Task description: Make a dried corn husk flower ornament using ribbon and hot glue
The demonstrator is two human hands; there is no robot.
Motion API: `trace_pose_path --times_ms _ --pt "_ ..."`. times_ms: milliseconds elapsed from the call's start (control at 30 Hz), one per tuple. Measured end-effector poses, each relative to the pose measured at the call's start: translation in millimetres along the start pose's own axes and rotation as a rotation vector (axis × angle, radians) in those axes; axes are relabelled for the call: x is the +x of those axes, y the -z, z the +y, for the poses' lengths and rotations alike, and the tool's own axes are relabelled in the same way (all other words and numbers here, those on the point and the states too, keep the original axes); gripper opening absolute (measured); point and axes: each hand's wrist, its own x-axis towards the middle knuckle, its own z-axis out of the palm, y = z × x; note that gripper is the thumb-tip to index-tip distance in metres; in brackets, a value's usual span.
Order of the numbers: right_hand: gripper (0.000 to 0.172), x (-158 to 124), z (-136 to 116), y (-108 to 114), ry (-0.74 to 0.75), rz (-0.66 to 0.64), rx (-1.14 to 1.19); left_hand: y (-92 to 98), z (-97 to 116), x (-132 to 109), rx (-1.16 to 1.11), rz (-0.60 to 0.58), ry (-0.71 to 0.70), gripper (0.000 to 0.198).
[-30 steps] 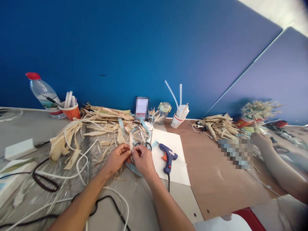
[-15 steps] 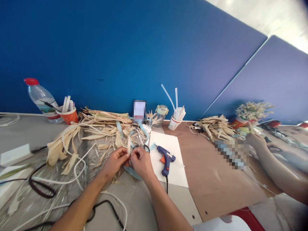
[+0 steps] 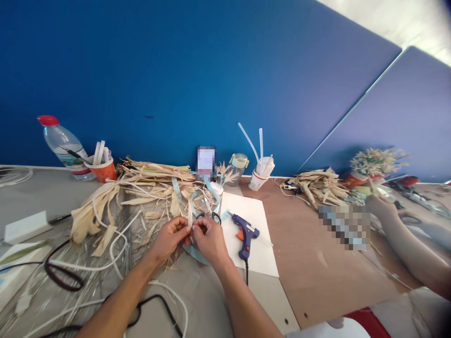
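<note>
My left hand (image 3: 173, 237) and my right hand (image 3: 208, 238) meet over the grey table, fingertips pinched together. Between them stands a narrow strip of dried corn husk (image 3: 190, 213), its lower end hidden by the fingers. Both hands are closed on it. Just behind my right hand lie scissors (image 3: 215, 217), their blades pointing away. A light blue ribbon (image 3: 197, 255) curves out below the hands. To the right, a blue glue gun (image 3: 245, 233) with an orange trigger rests on a white sheet (image 3: 260, 256).
Dried husks (image 3: 93, 213) spread at the left among white and black cables. A bottle (image 3: 66, 145), an orange cup (image 3: 104, 170), a jar (image 3: 238, 164) and a white cup (image 3: 258, 180) line the blue partition. At right, another person's hand (image 3: 380, 206) works near husk flowers (image 3: 378, 162).
The whole view has shifted slightly, so things appear a little further right. My hands keep their pinch on the husk strip with hardly any movement.
</note>
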Motion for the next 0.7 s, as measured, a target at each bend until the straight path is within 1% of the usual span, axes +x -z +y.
trace_pose_path --times_ms 200,400,700 --pt "0.011 -0.8 0.8 -0.7 0.042 0.016 -0.044 1.8 -4.6 1.6 0.042 0.016 -0.019 0.022" --pt "0.010 -1.7 0.7 -1.4 0.074 0.031 -0.165 0.3 -1.8 1.3 0.072 0.010 -0.024 0.022" --pt "0.009 -3.1 0.0 -2.1 0.135 0.028 -0.257 0.2 -2.4 2.0 0.096 -0.002 -0.044 0.020"
